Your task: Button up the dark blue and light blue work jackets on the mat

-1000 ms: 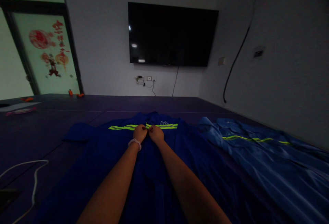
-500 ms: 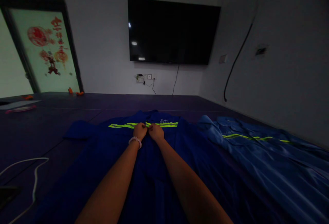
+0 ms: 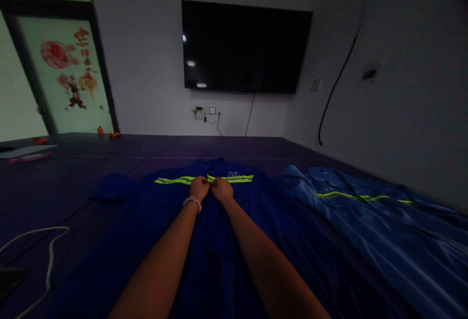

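Observation:
A dark blue work jacket (image 3: 153, 221) with a yellow-green reflective stripe lies spread flat on the dark floor in front of me. My left hand (image 3: 199, 188) and my right hand (image 3: 221, 189) meet at the jacket's front opening, just below the stripe. Both hands are closed in a pinch on the fabric edges there. What sits between the fingertips is too small to make out. A pale beaded band circles my left wrist.
A second, lighter blue jacket (image 3: 365, 221) with the same stripe lies to the right, near the wall. A white cable (image 3: 44, 246) curls on the floor at left. A black wall-mounted screen (image 3: 244, 46) hangs ahead, with sockets (image 3: 206, 112) below it.
Both hands stay pinched at the same spot on the jacket front. Only the camera tilts slightly.

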